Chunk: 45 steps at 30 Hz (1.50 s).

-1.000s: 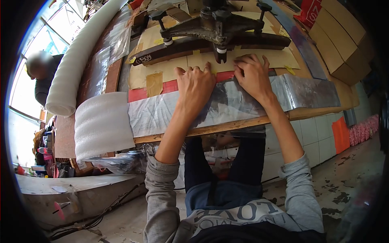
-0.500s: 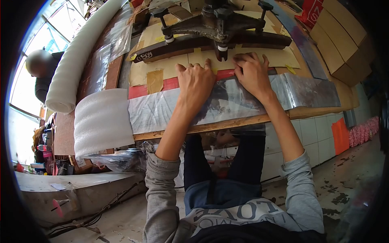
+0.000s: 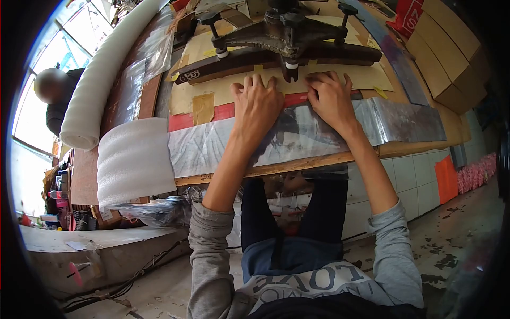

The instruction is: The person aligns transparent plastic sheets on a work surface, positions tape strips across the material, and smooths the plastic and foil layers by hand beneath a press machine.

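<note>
My left hand (image 3: pixel 258 104) lies on a beige card sheet (image 3: pixel 226 87), near its front edge. Its fingers are bent and a little apart, with their tips reaching toward a dark metal bar (image 3: pixel 234 62) of a machine. To the right, my right hand (image 3: pixel 333 100) rests on the same sheet with curled fingers and the thumb apart from them. Nothing shows in either hand, though some fingertips are hidden. Under both wrists runs a clear plastic sheet (image 3: pixel 204 146) along the table front, beside a red strip (image 3: pixel 226 111). Brown tape (image 3: pixel 203 108) sticks to the card on the left.
A black machine frame (image 3: pixel 289 37) with knobs stands over the card. White foam (image 3: pixel 135 159) covers the front left, and a foam roll (image 3: pixel 106 80) lies beyond it. Cardboard boxes (image 3: pixel 446 50) stand at the right. Another person (image 3: pixel 56 98) is at the far left.
My left hand's fingers have stretched slightly forward, toward the bar, and the hand has shifted a little. My right hand stays nearly in place.
</note>
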Tool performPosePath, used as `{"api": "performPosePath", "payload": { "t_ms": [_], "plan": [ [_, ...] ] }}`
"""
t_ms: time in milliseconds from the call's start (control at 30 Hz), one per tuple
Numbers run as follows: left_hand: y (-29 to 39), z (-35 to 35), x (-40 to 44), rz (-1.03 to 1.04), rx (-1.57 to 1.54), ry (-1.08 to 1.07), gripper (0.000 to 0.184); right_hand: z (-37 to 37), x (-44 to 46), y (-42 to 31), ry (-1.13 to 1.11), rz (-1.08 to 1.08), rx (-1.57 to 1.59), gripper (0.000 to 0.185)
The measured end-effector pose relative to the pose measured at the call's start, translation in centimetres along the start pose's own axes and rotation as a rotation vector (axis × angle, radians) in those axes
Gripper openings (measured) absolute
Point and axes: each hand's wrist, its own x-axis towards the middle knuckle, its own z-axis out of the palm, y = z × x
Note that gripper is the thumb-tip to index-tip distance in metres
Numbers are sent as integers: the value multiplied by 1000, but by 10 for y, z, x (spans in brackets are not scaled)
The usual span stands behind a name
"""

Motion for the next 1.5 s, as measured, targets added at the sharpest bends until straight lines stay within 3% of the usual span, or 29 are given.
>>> {"api": "performPosePath", "payload": {
  "t_ms": [200,333,433,633,733,1133,1500],
  "plan": [
    [0,2,-5,91,-154,18,28,-21,-1,-7,-114,30,3,15],
    [2,-7,-6,96,-164,-36,25,-14,2,0,-41,101,52,19],
    [4,-3,-9,129,-208,72,20,-3,1,4,3,143,5,26],
    [8,2,-14,136,-165,96,24,-1,3,5,-86,152,-51,36],
    [9,-3,-14,83,-175,-38,35,0,2,6,-102,150,-55,37],
    [9,-4,-12,59,-196,-73,33,1,2,7,-88,133,-49,37],
    [6,3,-6,100,-215,19,36,2,2,7,6,39,-28,34]
  ]
}}
